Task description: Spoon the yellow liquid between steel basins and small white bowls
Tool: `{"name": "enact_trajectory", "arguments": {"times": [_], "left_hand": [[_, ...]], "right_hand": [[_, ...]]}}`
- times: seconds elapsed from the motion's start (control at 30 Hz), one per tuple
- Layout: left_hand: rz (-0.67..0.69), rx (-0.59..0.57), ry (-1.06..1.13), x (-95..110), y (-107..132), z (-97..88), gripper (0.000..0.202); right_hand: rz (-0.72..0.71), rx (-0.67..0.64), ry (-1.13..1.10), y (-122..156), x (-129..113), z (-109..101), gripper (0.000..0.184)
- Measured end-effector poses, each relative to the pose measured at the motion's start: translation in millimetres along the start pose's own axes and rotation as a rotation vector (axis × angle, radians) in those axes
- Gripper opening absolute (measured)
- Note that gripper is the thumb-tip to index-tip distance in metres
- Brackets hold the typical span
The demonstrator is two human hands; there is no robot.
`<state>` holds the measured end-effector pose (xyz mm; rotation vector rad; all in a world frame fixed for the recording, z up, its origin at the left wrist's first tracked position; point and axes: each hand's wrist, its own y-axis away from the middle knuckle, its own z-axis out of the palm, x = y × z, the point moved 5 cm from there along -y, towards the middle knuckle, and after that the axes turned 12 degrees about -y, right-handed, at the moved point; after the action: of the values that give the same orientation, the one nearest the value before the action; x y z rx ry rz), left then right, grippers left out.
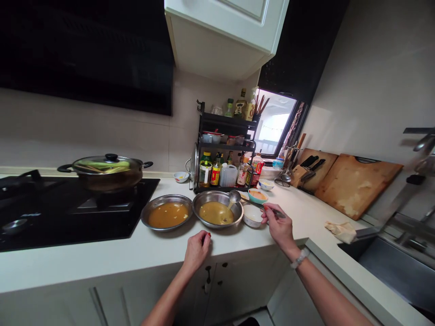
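Note:
My right hand (279,222) is closed around the handle of a metal ladle (235,196). The ladle's round head is tilted over a steel bowl (239,216), and a stream of liquid runs from it into the yellowish broth (214,212) there. Curled into a loose fist, my left hand (197,250) rests by the counter's front edge, just in front of that bowl, with nothing visible in it. To the left stands a second steel bowl (146,217) of browner liquid with pale bits. A small white bowl (252,222) sits under the ladle handle.
A lidded pot (108,183) stands on the black stove (102,226). Behind the bowls is a black rack (224,147) with several seasoning bottles. Small bowls (257,197) stand beside it. Cutting boards (363,185), a knife block (299,175), a cloth (340,230) and a sink (397,271) are at right.

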<state>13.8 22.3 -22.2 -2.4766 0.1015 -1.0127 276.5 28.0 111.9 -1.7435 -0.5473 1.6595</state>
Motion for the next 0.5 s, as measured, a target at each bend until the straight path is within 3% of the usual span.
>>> {"name": "enact_trajectory", "arguments": {"times": [0.1, 0.23, 0.37, 0.5], "left_hand": [[0.001, 0.000, -0.001, 0, 0, 0.0, 0.035], [0.007, -0.004, -0.017, -2, 0, 0.8, 0.035], [0.001, -0.008, -0.004, -3, 1, 1.4, 0.036], [0.000, -0.013, -0.005, -3, 1, 1.1, 0.036]], "right_hand": [[-0.078, -0.033, 0.058, 2, -9, -5, 0.027], [-0.088, 0.172, 0.128, -9, -12, -40, 0.031], [-0.007, 0.349, 0.263, -18, 2, -82, 0.039], [0.063, 0.381, 0.404, -18, 21, -111, 0.044]]}}
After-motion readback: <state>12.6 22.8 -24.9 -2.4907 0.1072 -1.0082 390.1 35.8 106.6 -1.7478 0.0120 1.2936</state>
